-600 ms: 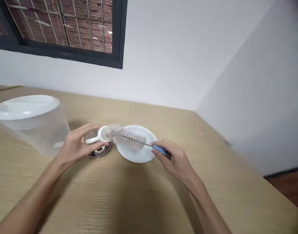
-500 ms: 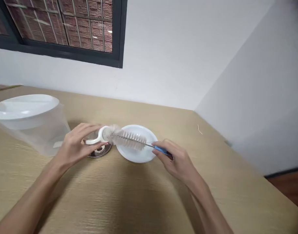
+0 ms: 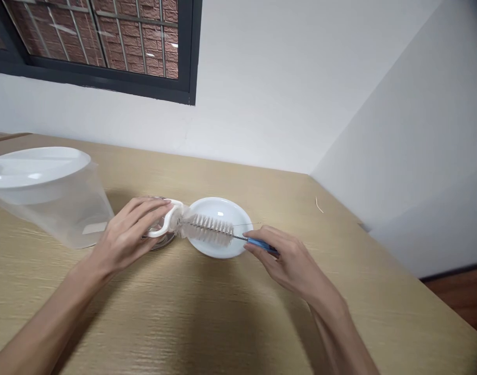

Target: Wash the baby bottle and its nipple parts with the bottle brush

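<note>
My left hand (image 3: 131,229) is closed round a small white bottle part (image 3: 165,223) with a handle, held on its side above a metal dish (image 3: 163,240). My right hand (image 3: 289,260) pinches the blue handle of a bottle brush (image 3: 208,230). The brush's bristled head lies over a white plate (image 3: 227,211), and its fluffy tip meets the mouth of the white part. Both hands hover just above the wooden table (image 3: 207,312).
A large clear plastic container with a white lid (image 3: 47,195) stands at the left of the table. White walls meet in a corner behind the table. A dark-framed window (image 3: 105,47) is at the upper left. The table's right edge drops to a brown floor (image 3: 461,297).
The white part has turned in my left hand, its handle now facing the camera. The brush has shifted slightly lower and to the right with my right hand.
</note>
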Demonstrator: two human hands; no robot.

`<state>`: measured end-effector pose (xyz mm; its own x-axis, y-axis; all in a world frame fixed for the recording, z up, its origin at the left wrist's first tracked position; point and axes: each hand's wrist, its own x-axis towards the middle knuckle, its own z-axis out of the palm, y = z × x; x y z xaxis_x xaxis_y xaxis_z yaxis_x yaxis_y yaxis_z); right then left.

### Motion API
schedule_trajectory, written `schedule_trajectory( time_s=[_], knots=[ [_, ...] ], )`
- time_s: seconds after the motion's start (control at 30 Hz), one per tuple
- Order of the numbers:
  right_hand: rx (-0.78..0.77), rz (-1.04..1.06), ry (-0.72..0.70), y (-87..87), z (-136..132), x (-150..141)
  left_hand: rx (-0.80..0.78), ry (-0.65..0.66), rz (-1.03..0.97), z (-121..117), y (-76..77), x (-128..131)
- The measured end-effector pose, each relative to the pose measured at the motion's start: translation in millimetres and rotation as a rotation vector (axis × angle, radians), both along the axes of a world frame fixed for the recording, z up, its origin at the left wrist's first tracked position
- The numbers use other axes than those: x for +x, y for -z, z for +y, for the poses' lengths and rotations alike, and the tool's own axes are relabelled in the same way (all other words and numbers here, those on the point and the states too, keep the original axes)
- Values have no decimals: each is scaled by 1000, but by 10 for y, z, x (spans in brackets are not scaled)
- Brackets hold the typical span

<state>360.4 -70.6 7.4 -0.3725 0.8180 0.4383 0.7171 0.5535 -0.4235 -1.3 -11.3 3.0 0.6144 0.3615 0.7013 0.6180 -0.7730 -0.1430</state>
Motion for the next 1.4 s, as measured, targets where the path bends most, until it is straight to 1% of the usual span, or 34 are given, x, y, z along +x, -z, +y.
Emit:
schedule_trajectory(
  time_s=[0.17, 0.23, 0.5, 0.7, 0.8, 1.0, 1.07, 1.2, 1.33, 1.4],
  knots=[
    [-214, 73, 22, -70, -22, 27, 21, 22, 11, -4, 18, 38],
    [-274, 79, 34, -92, -30, 32, 28, 32, 12, -9, 26, 51],
    [-447, 42, 71, -150, -36, 8, 50, 53, 21, -5, 37, 58],
    [-535, 58, 39, -198, -36, 0, 43, 83, 38, -2, 58, 41],
    [-570, 67, 19, -193, -30, 3, 42, 88, 56, -11, 65, 45],
    [-599, 85, 65, -150, -25, -8, 38, 90, 69, -38, 69, 88],
    [-598, 89, 52, -146, -20, -43, 19, 101, 74, -50, 67, 98],
    [-491, 109, 17, -128, -8, -99, -25, 86, 38, -83, 53, 110],
    [-390, 193, 95, -70, 0, -60, -113, 46, 28, -84, 94, 140],
    [-282, 213, 107, -38, 12, -17, -161, 15, 31, -62, 131, 148]
  ],
)
